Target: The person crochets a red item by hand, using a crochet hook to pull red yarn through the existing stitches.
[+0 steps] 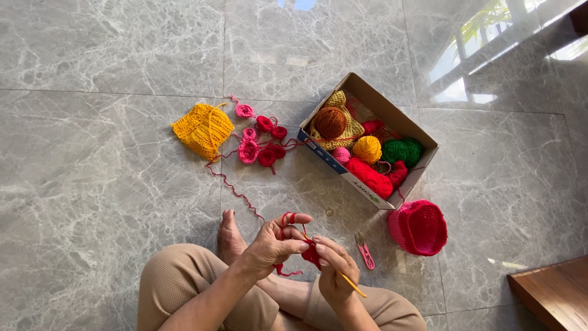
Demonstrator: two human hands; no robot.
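Left hand (pixel 272 242) pinches the soft, floppy red crochet piece (pixel 310 254) just beside the right hand (pixel 334 266), clamped on the crochet hook (pixel 353 285).

The red piece (pixel 311 253) is a small crocheted bit, dark red, bunched and pinched between both hands just above the lap. The hook (pixel 353 284) is thin and yellow-orange — it slants down to the right out of the fist, its working end buried in the piece and not visible. Red yarn (pixel 236 190) is looped around 1 finger as 2 bands, then trails up-left across the grey floor in a wavy, kinked line — it runs toward the flowers. A short tail hangs loose below the piece.
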